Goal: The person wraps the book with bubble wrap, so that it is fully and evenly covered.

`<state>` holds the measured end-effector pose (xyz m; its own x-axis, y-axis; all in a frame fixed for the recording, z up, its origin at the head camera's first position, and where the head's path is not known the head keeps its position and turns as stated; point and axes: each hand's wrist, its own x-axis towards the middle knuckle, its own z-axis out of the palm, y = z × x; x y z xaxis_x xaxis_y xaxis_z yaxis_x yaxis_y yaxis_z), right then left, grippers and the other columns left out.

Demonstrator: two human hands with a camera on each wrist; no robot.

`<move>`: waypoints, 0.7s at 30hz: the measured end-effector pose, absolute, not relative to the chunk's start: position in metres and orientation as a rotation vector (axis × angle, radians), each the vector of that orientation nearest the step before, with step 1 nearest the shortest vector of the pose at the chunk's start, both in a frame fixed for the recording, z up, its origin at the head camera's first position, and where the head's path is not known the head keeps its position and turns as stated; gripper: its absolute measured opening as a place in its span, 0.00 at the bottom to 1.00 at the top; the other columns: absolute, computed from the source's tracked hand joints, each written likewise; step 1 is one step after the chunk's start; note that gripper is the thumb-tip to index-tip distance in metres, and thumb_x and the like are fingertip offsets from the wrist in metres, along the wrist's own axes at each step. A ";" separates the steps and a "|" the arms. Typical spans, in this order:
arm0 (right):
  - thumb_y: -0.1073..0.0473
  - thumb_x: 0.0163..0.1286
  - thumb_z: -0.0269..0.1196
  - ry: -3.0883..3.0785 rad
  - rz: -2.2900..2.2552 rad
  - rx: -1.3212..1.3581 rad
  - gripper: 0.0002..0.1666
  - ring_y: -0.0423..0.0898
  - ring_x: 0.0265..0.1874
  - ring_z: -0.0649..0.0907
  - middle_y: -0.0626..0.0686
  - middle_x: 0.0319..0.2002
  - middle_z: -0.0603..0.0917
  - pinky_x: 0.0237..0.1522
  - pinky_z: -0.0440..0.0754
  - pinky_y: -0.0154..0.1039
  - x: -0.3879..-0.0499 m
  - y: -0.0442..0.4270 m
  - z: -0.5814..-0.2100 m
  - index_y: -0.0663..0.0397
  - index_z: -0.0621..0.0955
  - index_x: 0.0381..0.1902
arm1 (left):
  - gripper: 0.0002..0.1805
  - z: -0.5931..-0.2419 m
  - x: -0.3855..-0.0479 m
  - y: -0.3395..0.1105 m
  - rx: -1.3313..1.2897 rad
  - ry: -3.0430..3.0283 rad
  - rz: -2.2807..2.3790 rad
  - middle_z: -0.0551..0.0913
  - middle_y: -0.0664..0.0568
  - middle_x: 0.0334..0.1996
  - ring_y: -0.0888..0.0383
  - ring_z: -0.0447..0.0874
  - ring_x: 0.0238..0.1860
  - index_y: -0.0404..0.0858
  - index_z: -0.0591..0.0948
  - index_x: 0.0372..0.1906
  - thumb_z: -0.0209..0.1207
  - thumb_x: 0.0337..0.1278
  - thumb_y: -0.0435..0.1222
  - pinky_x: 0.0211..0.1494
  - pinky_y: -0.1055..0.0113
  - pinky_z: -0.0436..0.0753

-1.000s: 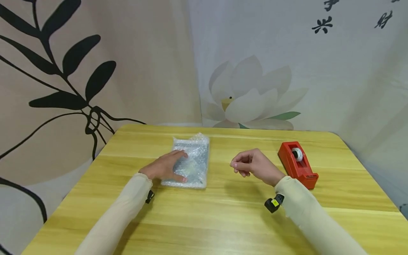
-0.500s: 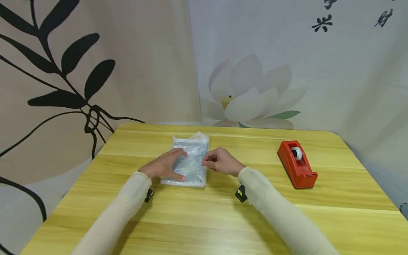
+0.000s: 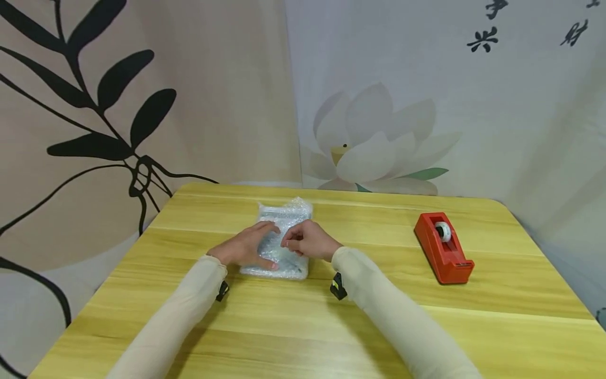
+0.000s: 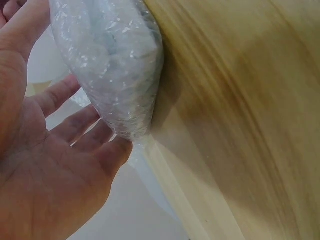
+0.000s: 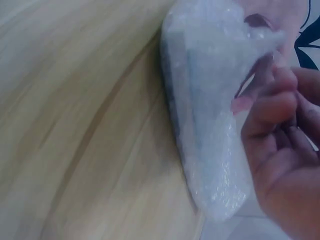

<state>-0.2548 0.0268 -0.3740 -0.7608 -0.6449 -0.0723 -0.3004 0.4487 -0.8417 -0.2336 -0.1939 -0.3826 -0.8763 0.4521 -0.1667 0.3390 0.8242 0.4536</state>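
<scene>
A flat package in clear bubble wrap (image 3: 290,266) lies on the table, its loose wrap end at the far side. My left hand (image 3: 246,246) rests on the package's left part, fingers spread. In the left wrist view those fingers reach along the edge of the bubble wrap (image 4: 115,65). Over the package's right half is my right hand (image 3: 310,240), thumb and forefinger pinched together. A faint translucent strip, apparently clear tape (image 5: 271,42), shows at its fingertips in the right wrist view. How much of the strip touches the wrap I cannot tell.
A red tape dispenser (image 3: 442,250) with a white-cored roll stands at the right of the wooden table (image 3: 265,331). Behind the table's far edge hangs a printed cloth backdrop (image 3: 227,105) with leaves and a lotus.
My right hand has moved left from near the dispenser to over the package, still pinching. My left hand and the package have stayed in place.
</scene>
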 end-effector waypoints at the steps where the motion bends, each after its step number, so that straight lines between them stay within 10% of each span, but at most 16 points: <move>1: 0.65 0.74 0.58 2.326 -1.230 -0.799 0.11 0.38 0.19 0.74 0.57 0.27 0.84 0.25 0.75 0.29 -0.255 0.024 -0.374 0.63 0.87 0.42 | 0.48 -0.383 -0.233 -0.194 0.607 2.741 0.604 0.57 0.42 0.79 0.37 0.57 0.78 0.44 0.67 0.71 0.73 0.47 0.57 0.74 0.38 0.67; 21: 0.61 0.68 0.67 2.537 -1.108 -0.726 0.05 0.38 0.30 0.79 0.52 0.35 0.90 0.33 0.75 0.27 -0.256 -0.010 -0.382 0.54 0.89 0.36 | 0.56 -0.383 -0.231 -0.196 0.627 2.757 0.568 0.56 0.40 0.79 0.37 0.56 0.78 0.39 0.58 0.78 0.73 0.49 0.56 0.76 0.39 0.65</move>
